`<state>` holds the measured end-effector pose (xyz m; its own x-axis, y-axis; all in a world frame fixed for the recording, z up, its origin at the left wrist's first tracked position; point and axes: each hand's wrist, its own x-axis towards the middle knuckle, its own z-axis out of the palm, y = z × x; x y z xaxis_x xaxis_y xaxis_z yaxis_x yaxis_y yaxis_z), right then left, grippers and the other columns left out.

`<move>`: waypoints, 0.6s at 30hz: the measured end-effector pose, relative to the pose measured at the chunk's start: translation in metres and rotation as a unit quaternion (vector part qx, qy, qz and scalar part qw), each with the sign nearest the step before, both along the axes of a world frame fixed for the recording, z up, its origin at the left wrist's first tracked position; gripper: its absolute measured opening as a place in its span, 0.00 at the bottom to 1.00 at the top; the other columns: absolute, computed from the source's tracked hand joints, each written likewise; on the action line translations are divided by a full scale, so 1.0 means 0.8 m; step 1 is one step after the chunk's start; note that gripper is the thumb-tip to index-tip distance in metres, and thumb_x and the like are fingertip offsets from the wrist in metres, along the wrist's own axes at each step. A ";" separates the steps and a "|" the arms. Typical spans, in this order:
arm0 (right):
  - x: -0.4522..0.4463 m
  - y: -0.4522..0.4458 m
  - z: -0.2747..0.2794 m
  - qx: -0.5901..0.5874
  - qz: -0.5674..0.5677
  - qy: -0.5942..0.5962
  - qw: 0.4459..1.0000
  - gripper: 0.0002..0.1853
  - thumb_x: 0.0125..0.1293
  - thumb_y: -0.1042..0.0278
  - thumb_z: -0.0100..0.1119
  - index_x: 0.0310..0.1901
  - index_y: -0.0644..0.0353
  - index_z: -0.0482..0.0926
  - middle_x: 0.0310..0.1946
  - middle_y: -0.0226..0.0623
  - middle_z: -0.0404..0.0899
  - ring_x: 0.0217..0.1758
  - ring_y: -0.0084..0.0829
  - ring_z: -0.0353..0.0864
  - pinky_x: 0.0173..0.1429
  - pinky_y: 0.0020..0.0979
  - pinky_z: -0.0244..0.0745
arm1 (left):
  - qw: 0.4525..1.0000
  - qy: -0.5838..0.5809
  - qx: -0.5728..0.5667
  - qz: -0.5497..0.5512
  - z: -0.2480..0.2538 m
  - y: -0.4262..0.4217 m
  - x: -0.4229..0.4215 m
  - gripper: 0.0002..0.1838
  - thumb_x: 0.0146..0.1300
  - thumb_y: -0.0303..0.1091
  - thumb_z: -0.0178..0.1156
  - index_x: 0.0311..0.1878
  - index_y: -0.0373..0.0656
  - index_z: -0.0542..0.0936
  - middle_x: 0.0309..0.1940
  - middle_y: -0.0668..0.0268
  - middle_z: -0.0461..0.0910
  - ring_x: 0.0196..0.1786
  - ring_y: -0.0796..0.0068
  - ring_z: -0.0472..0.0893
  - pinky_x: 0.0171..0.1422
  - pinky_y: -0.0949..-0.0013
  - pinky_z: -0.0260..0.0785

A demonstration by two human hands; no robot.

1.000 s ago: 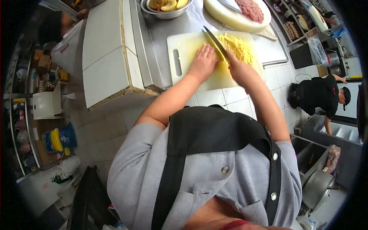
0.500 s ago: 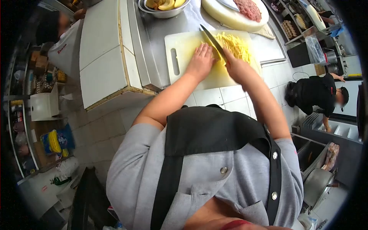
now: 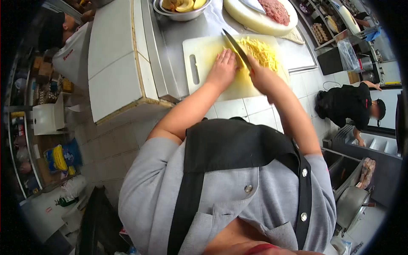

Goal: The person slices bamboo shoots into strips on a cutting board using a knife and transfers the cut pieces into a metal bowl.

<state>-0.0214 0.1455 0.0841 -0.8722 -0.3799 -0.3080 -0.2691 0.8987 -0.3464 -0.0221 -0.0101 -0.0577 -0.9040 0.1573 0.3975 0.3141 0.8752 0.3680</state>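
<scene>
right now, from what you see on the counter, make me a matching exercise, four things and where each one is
1. knife
2. left hand
3. yellow shreds
4. ground meat

A. on the round board
B. heaped to the right of the knife
C. in the right hand
D. just left of the knife

Pairs: 1-C, 2-D, 3-B, 4-A

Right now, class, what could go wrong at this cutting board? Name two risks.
1. The left hand lies close beside the knife held in the right hand, so a slip might cut it.
2. The yellow strips are heaped towards the right side of the cutting board; some could get pushed off.
</scene>
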 end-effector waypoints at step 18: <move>-0.011 0.005 -0.058 -0.015 -0.007 0.067 0.998 0.32 0.66 0.65 0.47 0.72 0.47 0.53 0.30 0.58 0.80 0.33 0.55 0.81 0.40 0.51 0.75 | 0.992 -0.043 0.115 0.034 0.027 0.001 0.001 0.29 0.64 0.40 0.56 0.64 0.33 0.66 0.66 0.45 0.63 0.71 0.49 0.60 0.75 0.52 0.50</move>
